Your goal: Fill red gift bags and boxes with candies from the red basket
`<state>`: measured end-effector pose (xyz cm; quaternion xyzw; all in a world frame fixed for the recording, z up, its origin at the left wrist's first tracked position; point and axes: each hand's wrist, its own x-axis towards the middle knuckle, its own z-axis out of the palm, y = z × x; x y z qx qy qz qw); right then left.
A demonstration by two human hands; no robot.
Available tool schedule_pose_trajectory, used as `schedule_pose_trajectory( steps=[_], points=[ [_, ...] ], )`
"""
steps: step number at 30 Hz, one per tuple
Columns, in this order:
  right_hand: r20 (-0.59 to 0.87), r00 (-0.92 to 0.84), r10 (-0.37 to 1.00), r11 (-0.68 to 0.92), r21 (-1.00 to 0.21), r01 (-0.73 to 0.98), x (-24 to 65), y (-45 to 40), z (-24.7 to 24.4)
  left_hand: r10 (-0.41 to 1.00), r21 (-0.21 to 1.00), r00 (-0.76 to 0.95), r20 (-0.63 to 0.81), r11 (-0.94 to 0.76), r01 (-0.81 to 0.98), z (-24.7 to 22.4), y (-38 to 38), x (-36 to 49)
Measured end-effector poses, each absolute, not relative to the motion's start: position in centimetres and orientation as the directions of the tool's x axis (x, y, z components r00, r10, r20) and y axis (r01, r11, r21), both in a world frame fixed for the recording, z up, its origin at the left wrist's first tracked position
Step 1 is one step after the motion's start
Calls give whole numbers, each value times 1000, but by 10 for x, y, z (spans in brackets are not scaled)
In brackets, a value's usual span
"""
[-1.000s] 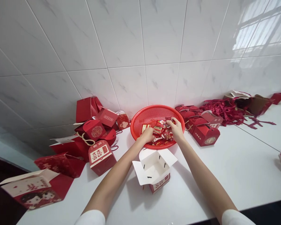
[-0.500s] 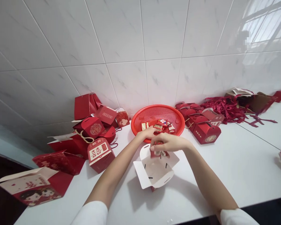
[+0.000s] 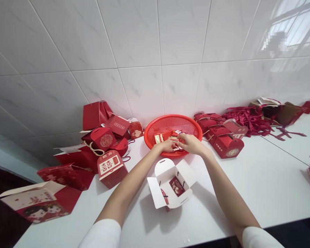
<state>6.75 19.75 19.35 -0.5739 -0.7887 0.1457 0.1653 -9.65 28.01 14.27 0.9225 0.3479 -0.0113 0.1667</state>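
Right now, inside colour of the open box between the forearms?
The open box is white inside; best seen in the head view, the only one.

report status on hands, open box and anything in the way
Left hand, right hand among packets in red basket, grip unclear. Open box nearer, red packets inside. Nothing seen between basket and box.

One basket (image 3: 175, 121), two hands (image 3: 193, 144) and one open box (image 3: 155, 193) are in the middle, with two packets (image 3: 177, 186) showing inside the box. At least eight boxes (image 3: 113, 174) stand left; far right, one ribbon heap (image 3: 244, 120).
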Motion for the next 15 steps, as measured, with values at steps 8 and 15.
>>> schedule_pose_trajectory(
  steps=[8,15],
  points=[
    [-147,-259,955,208,-290,934,62,217,170,680,348,723,-122,-653,673,147,273,-94],
    [-277,-253,927,188,-239,953,61,222,175,616,372,770,-169,-684,628,142,279,-88]
  ],
)
